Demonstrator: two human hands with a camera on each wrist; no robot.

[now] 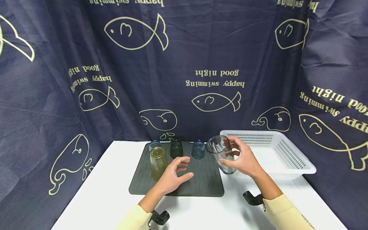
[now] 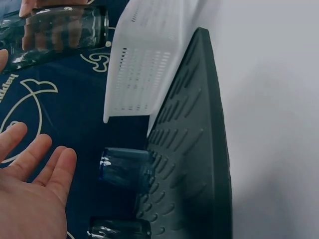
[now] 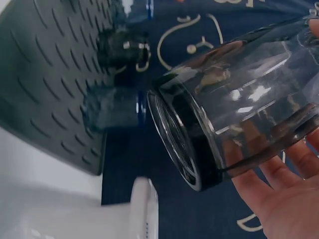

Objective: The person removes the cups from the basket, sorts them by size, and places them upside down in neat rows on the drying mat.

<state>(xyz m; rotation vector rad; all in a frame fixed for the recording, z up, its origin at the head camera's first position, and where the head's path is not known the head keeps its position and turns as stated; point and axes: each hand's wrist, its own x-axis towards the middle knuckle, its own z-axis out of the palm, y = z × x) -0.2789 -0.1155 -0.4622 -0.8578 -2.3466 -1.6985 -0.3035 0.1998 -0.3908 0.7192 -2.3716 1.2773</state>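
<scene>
In the head view my right hand (image 1: pixel 241 158) grips a tall clear grey glass (image 1: pixel 221 153) by its side, thumb and fingers around it. The glass is tilted, its wide rim up and leaning left; its thick base (image 3: pixel 182 137) shows in the right wrist view. My left hand (image 1: pixel 173 175) hovers over the dark ribbed drying mat (image 1: pixel 198 185), fingers spread, nothing held. Just behind it stands a tall yellow glass (image 1: pixel 158 164), partly hidden by the hand. Farther back on the mat are a dark green glass (image 1: pixel 176 149), a blue glass (image 1: pixel 198 149) and another blue glass (image 1: pixel 155 144).
A white perforated plastic basket (image 1: pixel 293 172) sits on the white table (image 1: pixel 103 191), right of the mat and behind the right hand. A dark blue curtain (image 1: pixel 184 60) with fish drawings encloses the table at the back and sides.
</scene>
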